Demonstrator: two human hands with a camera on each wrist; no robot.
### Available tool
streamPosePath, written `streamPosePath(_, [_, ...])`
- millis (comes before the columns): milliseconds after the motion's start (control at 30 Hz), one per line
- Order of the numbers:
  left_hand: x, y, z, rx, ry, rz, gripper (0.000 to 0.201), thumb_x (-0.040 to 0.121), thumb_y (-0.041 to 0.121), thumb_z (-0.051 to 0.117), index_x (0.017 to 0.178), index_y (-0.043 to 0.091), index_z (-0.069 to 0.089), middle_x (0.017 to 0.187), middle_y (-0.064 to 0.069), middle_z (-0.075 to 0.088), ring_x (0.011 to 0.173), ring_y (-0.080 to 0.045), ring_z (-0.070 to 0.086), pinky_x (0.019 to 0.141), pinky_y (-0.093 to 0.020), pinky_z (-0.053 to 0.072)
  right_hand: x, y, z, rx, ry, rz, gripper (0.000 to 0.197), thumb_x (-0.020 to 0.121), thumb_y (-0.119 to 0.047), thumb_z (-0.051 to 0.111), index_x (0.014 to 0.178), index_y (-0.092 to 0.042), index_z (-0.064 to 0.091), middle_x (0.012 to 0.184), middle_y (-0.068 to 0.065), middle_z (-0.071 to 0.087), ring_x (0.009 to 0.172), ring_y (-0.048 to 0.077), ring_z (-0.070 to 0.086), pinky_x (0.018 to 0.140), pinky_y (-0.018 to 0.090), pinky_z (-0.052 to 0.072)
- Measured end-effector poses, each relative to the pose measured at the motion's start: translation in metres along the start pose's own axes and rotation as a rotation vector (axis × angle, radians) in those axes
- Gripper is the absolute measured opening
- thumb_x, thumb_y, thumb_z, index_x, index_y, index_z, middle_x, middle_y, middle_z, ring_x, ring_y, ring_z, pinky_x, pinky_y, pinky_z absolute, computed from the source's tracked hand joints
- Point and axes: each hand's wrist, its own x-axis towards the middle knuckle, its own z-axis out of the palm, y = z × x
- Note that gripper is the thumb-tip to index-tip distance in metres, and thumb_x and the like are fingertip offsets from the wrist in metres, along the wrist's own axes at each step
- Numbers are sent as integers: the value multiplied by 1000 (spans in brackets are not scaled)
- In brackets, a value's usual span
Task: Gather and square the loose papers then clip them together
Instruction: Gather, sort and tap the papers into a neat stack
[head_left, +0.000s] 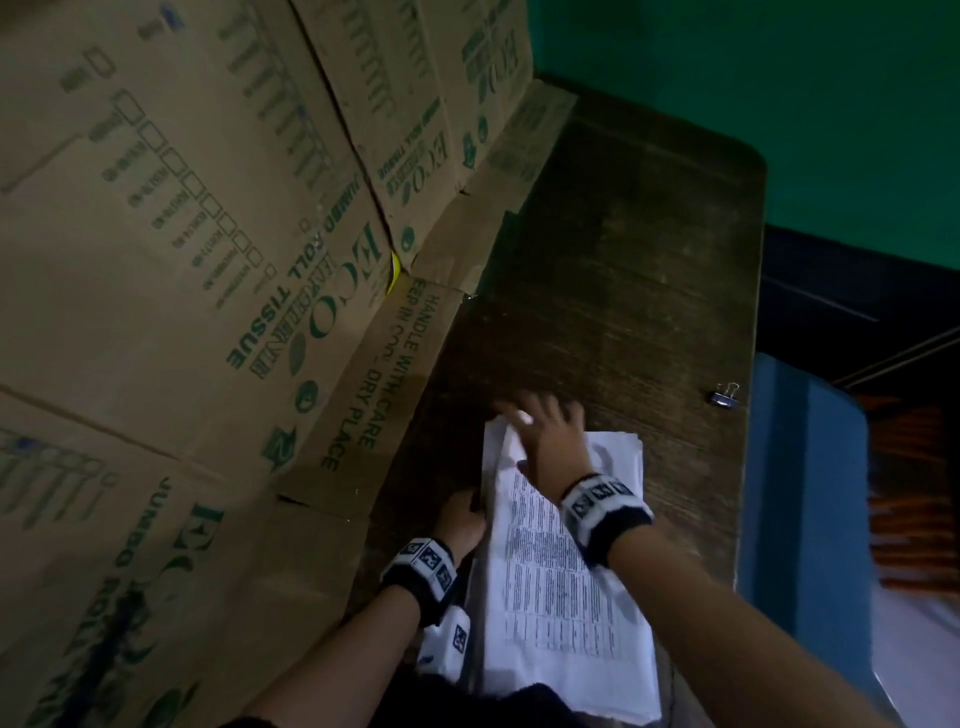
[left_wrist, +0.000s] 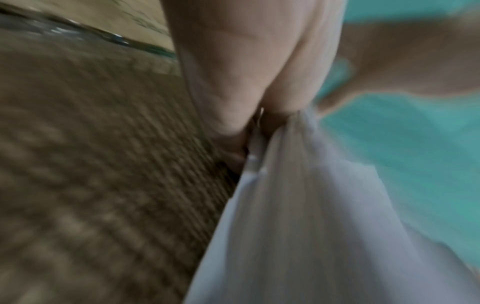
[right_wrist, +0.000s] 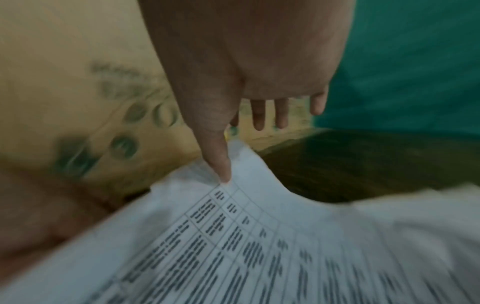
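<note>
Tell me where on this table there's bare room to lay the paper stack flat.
Bare wood on the table lies beyond the papers, bordered by the cardboard boxes and the far edge. A narrower strip runs between papers and binder clip. It's crowded by the left hand against the boxes.

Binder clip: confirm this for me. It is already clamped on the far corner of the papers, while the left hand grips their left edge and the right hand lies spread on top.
Not right. In the head view the binder clip lies alone on the wooden table, near its right edge and apart from the papers. The rest stands: the left hand grips their left edge and the right hand lies spread on top.
</note>
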Motion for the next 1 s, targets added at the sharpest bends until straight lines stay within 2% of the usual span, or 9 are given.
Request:
streamPosePath(133, [-9,-4,1,-291,-125,-105,62,83,56,59,119,5,58,120,-17,61,105,-25,60,90,-42,46,-64,53,38,521,-129,736,77,89,-52,53,149,-19,18,155,12,21,143,34,21,111,57,20])
streamPosePath(233, [-16,0,17,-95,-152,-48,93,77,41,73,149,18,18,147,-4,37,137,-27,36,113,-45,33,-105,62,84,887,-260,986,84,91,-55,49,149,-5,13,157,21,13,144,39,15,115,52,18])
streamPosePath(333, [-19,6,25,-83,-153,62,86,79,12,71,146,28,19,143,-5,45,127,-26,48,105,-44,43,-122,52,113,1101,-152,934,77,87,-41,65,142,-3,28,146,20,34,133,36,36,107,47,35])
streamPosePath(433, [-25,21,9,-140,-123,209,77,76,-4,70,141,18,34,132,-8,56,112,-17,56,93,-29,46,-141,64,114,1349,-2,846,71,74,-38,78,129,-3,50,124,16,63,101,24,66,77,27,55])
streamPosePath(533, [-41,43,-20,-163,-176,323,71,73,4,77,135,18,44,125,-2,62,109,-16,60,95,-30,47,-163,78,88,1696,124,762,84,53,-40,92,123,-8,57,116,16,69,100,31,69,83,49,57])
streamPosePath(600, [-52,62,-32,-174,-193,414,62,72,3,78,124,24,51,120,-3,64,109,-20,62,96,-35,50,-170,77,56,1885,186,607,61,67,-24,87,119,-6,62,121,24,64,107,42,64,91,63,48])
streamPosePath(733, [-87,105,-34,-246,-11,642,52,75,-4,73,100,38,57,99,8,67,98,-19,65,79,-24,53,-170,65,-16,1708,611,511,20,87,-6,68,106,-5,67,107,16,72,100,37,67,86,58,53])
streamPosePath(800, [-99,115,-37,-315,53,732,44,76,-4,72,107,26,63,97,8,70,96,-14,67,80,-27,55,-172,55,-48,1661,777,474,18,87,-1,64,105,-3,67,100,6,75,93,26,70,81,46,58])
streamPosePath(1000, [-106,123,-48,-293,46,885,41,71,-4,77,107,6,59,94,5,67,87,5,65,74,-13,52,-183,55,-59,1580,815,369,35,76,4,65,108,-8,65,101,6,73,96,24,68,77,44,56])
